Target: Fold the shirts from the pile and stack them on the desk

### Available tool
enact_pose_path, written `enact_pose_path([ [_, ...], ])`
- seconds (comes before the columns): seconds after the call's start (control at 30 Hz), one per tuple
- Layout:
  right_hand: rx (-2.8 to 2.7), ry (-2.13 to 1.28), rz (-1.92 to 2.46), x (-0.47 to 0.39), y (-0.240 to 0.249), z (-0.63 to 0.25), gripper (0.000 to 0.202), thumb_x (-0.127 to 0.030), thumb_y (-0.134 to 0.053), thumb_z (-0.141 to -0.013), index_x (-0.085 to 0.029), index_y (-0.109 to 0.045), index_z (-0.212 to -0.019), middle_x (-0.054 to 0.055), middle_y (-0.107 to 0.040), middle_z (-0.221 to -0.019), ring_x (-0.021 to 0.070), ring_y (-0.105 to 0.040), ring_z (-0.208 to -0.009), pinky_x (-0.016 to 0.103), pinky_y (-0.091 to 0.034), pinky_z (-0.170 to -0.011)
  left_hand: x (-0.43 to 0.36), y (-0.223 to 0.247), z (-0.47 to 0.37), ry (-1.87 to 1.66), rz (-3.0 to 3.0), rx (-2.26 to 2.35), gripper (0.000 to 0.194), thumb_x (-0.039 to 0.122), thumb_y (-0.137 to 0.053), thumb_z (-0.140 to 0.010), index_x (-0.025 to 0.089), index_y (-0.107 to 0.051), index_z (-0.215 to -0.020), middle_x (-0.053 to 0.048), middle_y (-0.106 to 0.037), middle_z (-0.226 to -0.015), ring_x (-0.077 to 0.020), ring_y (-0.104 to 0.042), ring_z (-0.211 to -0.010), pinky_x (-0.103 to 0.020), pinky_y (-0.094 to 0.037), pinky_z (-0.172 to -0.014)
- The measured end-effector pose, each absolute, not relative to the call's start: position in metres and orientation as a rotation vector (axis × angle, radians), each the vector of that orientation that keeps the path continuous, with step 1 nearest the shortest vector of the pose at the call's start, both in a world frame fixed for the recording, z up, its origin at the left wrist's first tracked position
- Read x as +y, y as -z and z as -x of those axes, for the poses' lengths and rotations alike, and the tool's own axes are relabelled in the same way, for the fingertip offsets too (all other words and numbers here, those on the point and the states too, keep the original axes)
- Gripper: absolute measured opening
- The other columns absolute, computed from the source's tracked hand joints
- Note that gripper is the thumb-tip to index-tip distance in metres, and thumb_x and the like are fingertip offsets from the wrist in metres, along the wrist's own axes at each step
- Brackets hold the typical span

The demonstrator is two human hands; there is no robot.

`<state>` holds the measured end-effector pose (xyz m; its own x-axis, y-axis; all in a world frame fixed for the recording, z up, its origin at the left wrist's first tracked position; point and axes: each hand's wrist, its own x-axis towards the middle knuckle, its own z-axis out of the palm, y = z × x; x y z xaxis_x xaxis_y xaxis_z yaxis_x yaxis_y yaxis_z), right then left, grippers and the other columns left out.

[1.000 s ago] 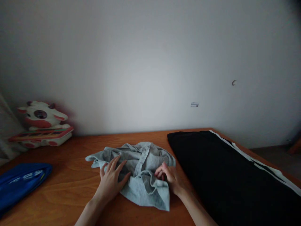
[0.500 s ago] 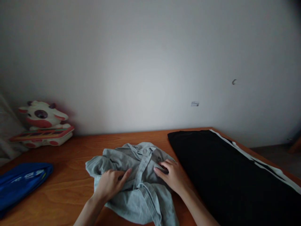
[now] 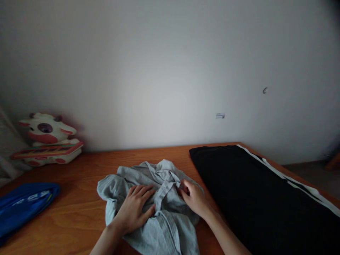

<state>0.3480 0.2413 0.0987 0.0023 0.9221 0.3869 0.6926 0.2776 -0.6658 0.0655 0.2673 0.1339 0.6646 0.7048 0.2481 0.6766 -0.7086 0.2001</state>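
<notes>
A crumpled grey garment (image 3: 162, 226) with a sewn band running down its middle lies bunched on the wooden table. My left hand (image 3: 136, 209) rests flat on its left part, fingers stretched out and a little apart. On the other side, my right hand (image 3: 193, 196) pinches a fold of the cloth beside the band between curled fingers and thumb. Exactly which kind of garment it is cannot be made out from the folds.
Black trousers-like cloth (image 3: 247, 191) with white stripes lies flat along the table's right side. A folded blue cloth (image 3: 26, 205) with white lettering is at left. A cow-shaped toy keyboard (image 3: 49, 141) stands at the back left, before the wall (image 3: 159, 71). The wooden table (image 3: 77, 198) reaches the wall.
My left hand has moved right and flattened onto the garment. My right hand has closed from a loose curl into a pinch, and the band has shifted toward it.
</notes>
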Motion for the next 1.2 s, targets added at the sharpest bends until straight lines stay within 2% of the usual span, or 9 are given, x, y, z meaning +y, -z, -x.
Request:
enact_pose_path([
  [0.2,-1.172,-0.351,1.357,0.256,-0.094,-0.37,0.035,-0.052,-0.05,-0.093,-0.022,-0.062,-0.104,0.007,-0.072,-0.091,0.0233,-0.067,-0.083,0.033,-0.051,-0.075,0.274,-0.12,-0.062,-0.57,-2.668,1.435,0.039,0.047,-0.044,-0.099,0.031,-0.065,-0.128,-0.007,-0.063,-0.141,-0.0289,-0.057,-0.129,-0.051,-0.039,-0.11],
  [0.33,-0.613,-0.163,1.288,0.267,-0.088,-0.406,0.037,-0.055,-0.053,-0.089,-0.022,-0.055,-0.106,0.005,-0.067,-0.099,0.022,-0.063,-0.093,0.034,-0.049,-0.083,0.28,-0.11,-0.058,-0.546,-2.618,1.652,0.042,0.048,-0.048,-0.095,0.029,-0.064,-0.13,-0.01,-0.058,-0.146,-0.0318,-0.055,-0.133,-0.056,-0.035,-0.112],
  [0.5,-0.368,-0.224,1.206,0.27,-0.092,-0.428,0.031,-0.051,-0.06,-0.078,-0.021,-0.057,-0.088,0.0,-0.063,-0.082,0.0199,-0.061,-0.081,0.031,-0.049,-0.074,0.289,-0.108,-0.045,-0.488,-2.593,1.8,0.046,0.04,-0.044,-0.094,0.024,-0.063,-0.133,-0.012,-0.056,-0.149,-0.0318,-0.054,-0.134,-0.058,-0.031,-0.115],
  [0.77,-1.066,-0.719,1.217,0.244,-0.12,-0.375,0.05,-0.066,-0.046,-0.091,-0.025,-0.049,-0.062,-0.001,-0.058,-0.05,0.0177,-0.055,-0.048,0.029,-0.045,-0.053,0.295,-0.112,-0.035,-0.375,-2.629,1.789,0.05,0.026,-0.04,-0.092,0.019,-0.06,-0.137,-0.013,-0.055,-0.149,-0.0309,-0.054,-0.134,-0.053,-0.039,-0.114],
  [0.83,-1.363,-0.484,1.292,0.238,-0.124,-0.366,0.042,-0.058,-0.055,-0.091,-0.024,-0.054,-0.065,0.001,-0.062,-0.059,0.0185,-0.059,-0.057,0.03,-0.049,-0.062,0.291,-0.115,-0.042,-0.405,-2.622,1.814,0.047,0.027,-0.04,-0.094,0.017,-0.062,-0.134,-0.015,-0.057,-0.146,-0.0323,-0.054,-0.133,-0.053,-0.041,-0.112],
  [0.93,-1.558,-0.029,1.357,0.238,-0.121,-0.366,0.022,-0.046,-0.066,-0.085,-0.024,-0.066,-0.088,0.008,-0.07,-0.099,0.0258,-0.065,-0.098,0.039,-0.049,-0.092,0.277,-0.125,-0.06,-0.541,-2.646,1.751,0.044,0.04,-0.045,-0.097,0.016,-0.067,-0.126,-0.017,-0.06,-0.141,-0.0342,-0.055,-0.13,-0.054,-0.044,-0.109],
  [1.03,-1.559,0.01,1.418,0.242,-0.113,-0.375,0.048,-0.047,-0.069,-0.083,-0.023,-0.061,-0.124,0.013,-0.062,-0.131,0.0296,-0.058,-0.122,0.044,-0.045,-0.104,0.257,-0.13,-0.085,-0.639,-2.739,1.391,0.049,0.053,-0.052,-0.094,0.025,-0.06,-0.133,-0.011,-0.06,-0.141,-0.0301,-0.058,-0.128,-0.05,-0.048,-0.107],
  [1.1,-1.583,-0.122,1.488,0.244,-0.109,-0.38,0.051,-0.049,-0.065,-0.085,-0.023,-0.058,-0.129,0.012,-0.064,-0.129,0.0279,-0.062,-0.118,0.04,-0.048,-0.099,0.246,-0.126,-0.099,-0.646,-2.76,1.238,0.061,0.059,-0.056,-0.09,0.026,-0.053,-0.142,-0.011,-0.059,-0.144,-0.03,-0.058,-0.129,-0.049,-0.049,-0.107],
  [1.2,-1.652,-0.257,1.597,0.244,-0.111,-0.382,0.029,-0.049,-0.059,-0.09,-0.023,-0.068,-0.099,0.007,-0.073,-0.098,0.0237,-0.069,-0.091,0.031,-0.05,-0.081,0.24,-0.114,-0.109,-0.635,-2.739,1.207,0.073,0.059,-0.059,-0.089,0.022,-0.044,-0.15,-0.015,-0.053,-0.15,-0.0328,-0.053,-0.135,-0.051,-0.046,-0.111],
])
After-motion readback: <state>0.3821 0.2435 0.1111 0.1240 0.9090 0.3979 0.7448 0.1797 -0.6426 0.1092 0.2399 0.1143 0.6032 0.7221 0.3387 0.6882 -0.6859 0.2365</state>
